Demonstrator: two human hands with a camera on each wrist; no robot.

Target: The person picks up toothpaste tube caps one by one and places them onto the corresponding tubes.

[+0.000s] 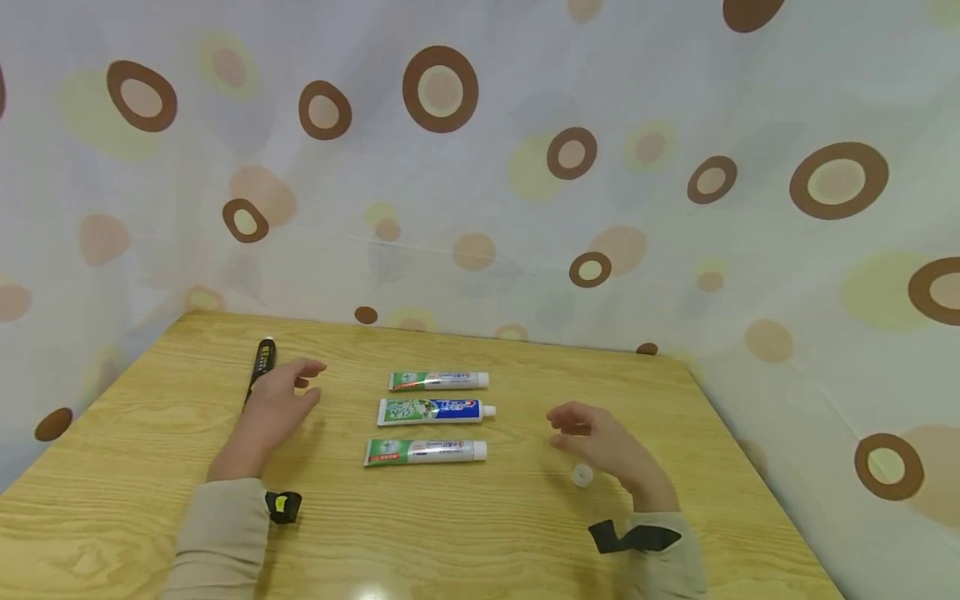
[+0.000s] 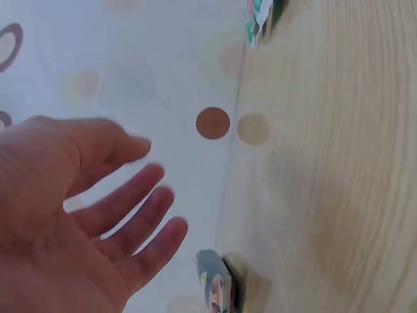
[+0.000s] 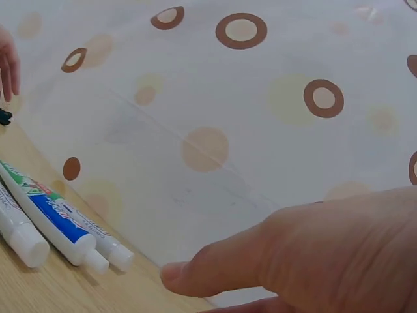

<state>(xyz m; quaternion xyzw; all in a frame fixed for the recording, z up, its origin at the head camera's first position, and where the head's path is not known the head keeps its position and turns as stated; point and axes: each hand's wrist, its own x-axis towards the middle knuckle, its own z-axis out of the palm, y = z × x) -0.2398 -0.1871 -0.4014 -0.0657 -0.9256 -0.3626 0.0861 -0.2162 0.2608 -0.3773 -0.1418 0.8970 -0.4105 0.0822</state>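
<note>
Three toothpaste tubes lie in a column mid-table in the head view: a green-and-white far tube (image 1: 438, 381), a blue-and-green middle tube (image 1: 431, 411) and a green-and-white near tube (image 1: 425, 452). The middle tube shows a narrow bare nozzle (image 3: 98, 261). Left of them my left hand (image 1: 279, 408) hovers, fingers loosely bent and holding nothing. It partly hides a slim black object with yellow lettering (image 1: 262, 358). On the other side, my right hand (image 1: 600, 437) holds nothing, its fingers relaxed. Close to it sits a small round white cap (image 1: 582, 475).
The wooden table (image 1: 420, 542) backs onto a hanging sheet (image 1: 480, 167) patterned with brown and pale dots. This sheet also runs along the left and right sides. A black strap (image 1: 637, 539) crosses the right sleeve, and another black strap (image 1: 283, 506) shows at the left wrist.
</note>
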